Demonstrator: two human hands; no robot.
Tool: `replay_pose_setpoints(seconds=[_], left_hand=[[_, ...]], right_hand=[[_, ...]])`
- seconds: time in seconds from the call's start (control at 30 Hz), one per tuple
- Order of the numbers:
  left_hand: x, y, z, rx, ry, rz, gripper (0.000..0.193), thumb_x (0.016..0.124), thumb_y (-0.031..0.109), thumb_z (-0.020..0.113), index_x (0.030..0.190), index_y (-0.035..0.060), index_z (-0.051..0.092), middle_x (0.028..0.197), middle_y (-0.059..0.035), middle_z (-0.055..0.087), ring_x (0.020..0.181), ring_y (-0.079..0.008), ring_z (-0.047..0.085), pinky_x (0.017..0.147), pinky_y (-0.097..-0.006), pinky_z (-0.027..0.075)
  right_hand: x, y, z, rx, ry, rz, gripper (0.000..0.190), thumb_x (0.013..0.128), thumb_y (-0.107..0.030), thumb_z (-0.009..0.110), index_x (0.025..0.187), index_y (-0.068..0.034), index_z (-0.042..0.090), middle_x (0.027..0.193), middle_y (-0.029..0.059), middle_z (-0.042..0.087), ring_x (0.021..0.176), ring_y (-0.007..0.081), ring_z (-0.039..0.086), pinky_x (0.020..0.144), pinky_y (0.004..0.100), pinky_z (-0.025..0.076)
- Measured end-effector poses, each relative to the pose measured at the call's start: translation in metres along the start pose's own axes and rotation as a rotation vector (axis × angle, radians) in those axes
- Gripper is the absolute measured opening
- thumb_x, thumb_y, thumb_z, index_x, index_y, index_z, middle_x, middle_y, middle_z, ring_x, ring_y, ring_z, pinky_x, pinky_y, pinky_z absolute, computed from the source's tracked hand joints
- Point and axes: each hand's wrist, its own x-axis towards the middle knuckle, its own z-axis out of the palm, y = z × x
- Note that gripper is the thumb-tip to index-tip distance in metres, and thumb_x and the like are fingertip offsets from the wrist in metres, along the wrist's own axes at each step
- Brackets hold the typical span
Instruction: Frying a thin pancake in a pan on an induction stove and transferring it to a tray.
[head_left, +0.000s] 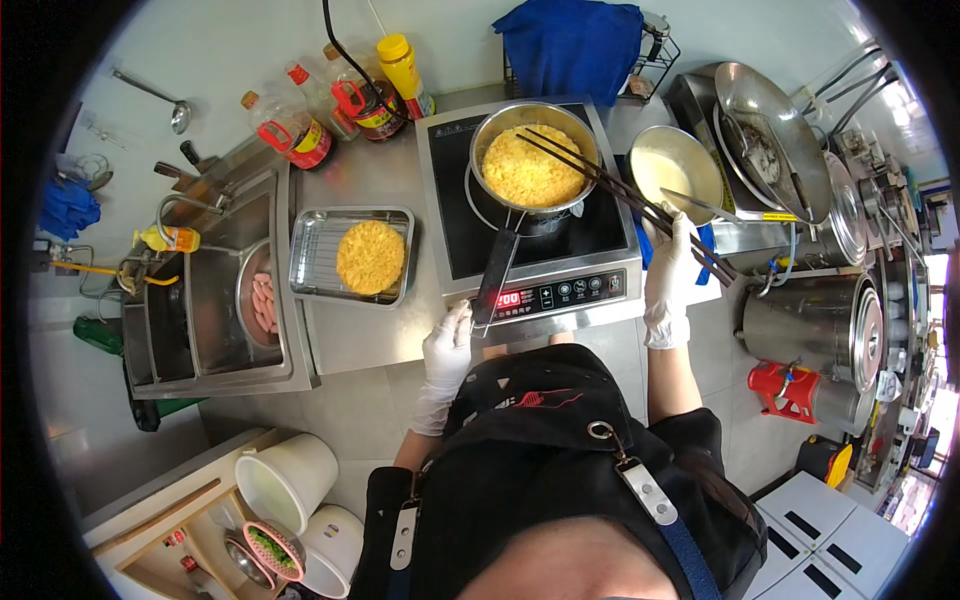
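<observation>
My gloved right hand (670, 277) grips long dark chopsticks (637, 196), whose tips rest over a round yellow noodle-like cake (532, 166). The cake sits inside a stainless saucepan (480, 191) on an induction cooktop (457, 247) with a lit display. My gloved left hand (448, 352) is at the cooktop's front edge, fingertips close beside the end of the saucepan's black handle (497, 277); whether it grips the handle is unclear. Just beyond my right hand stands a metal pot of pale liquid (660, 169) with a metal utensil handle (705, 206) across its rim.
A similar yellow cake (370, 257) lies on a rack in a steel tray (298, 281). Left of it is a sink (225, 360) with a bowl of sausages (265, 307). Sauce bottles (307, 142) line the wall. At right are a wok (787, 112) and a stockpot (802, 322).
</observation>
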Motion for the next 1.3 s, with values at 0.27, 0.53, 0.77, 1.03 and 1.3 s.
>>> replay_pose_setpoints(seconds=[0.27,0.53,0.77,1.03,1.3], left_hand=[[-0.001,0.001,0.003,-0.006,-0.023,-0.018,0.026,0.083,0.006,0.061,0.109,0.0073,0.061,0.085,-0.0128,0.067,0.077,-0.0226,0.067,0.067,-0.0309,0.053],[-0.002,-0.002,0.004,0.004,-0.007,0.005,0.026,0.082,0.006,0.061,0.109,0.0059,0.062,0.085,-0.0134,0.067,0.076,-0.0230,0.067,0.066,-0.0311,0.053],[0.000,-0.002,0.004,-0.001,0.003,0.012,0.025,0.083,0.005,0.061,0.108,0.0058,0.062,0.086,-0.0134,0.067,0.076,-0.0224,0.067,0.066,-0.0303,0.053],[0.001,-0.001,0.005,0.039,0.022,0.006,0.025,0.083,0.006,0.062,0.108,0.0067,0.063,0.086,-0.0131,0.067,0.077,-0.0219,0.067,0.067,-0.0301,0.053],[0.003,-0.010,0.011,-0.014,0.027,-0.003,0.025,0.084,0.007,0.062,0.108,0.0056,0.062,0.088,-0.0132,0.067,0.077,-0.0214,0.067,0.067,-0.0299,0.053]], right_hand=[[0.003,0.004,-0.002,0.017,-0.008,0.004,0.030,0.092,-0.022,0.051,0.107,0.004,0.054,0.104,0.0129,0.058,0.095,0.0212,0.059,0.085,0.0345,0.051],[0.004,0.005,-0.003,0.015,-0.002,0.021,0.029,0.092,-0.023,0.051,0.105,0.003,0.055,0.104,0.0124,0.058,0.095,0.0209,0.059,0.085,0.0344,0.051],[0.009,-0.002,-0.010,0.044,0.003,0.040,0.028,0.092,-0.022,0.051,0.107,0.002,0.053,0.106,0.0122,0.057,0.097,0.0209,0.058,0.084,0.0336,0.051],[0.011,-0.035,-0.015,-0.016,-0.006,0.006,0.032,0.092,-0.027,0.051,0.109,0.000,0.054,0.111,0.0107,0.053,0.100,0.0180,0.056,0.085,0.0297,0.050],[0.013,-0.056,-0.018,-0.100,-0.020,-0.064,0.029,0.092,-0.024,0.052,0.106,0.002,0.057,0.101,0.0114,0.060,0.093,0.0197,0.060,0.081,0.0333,0.052]])
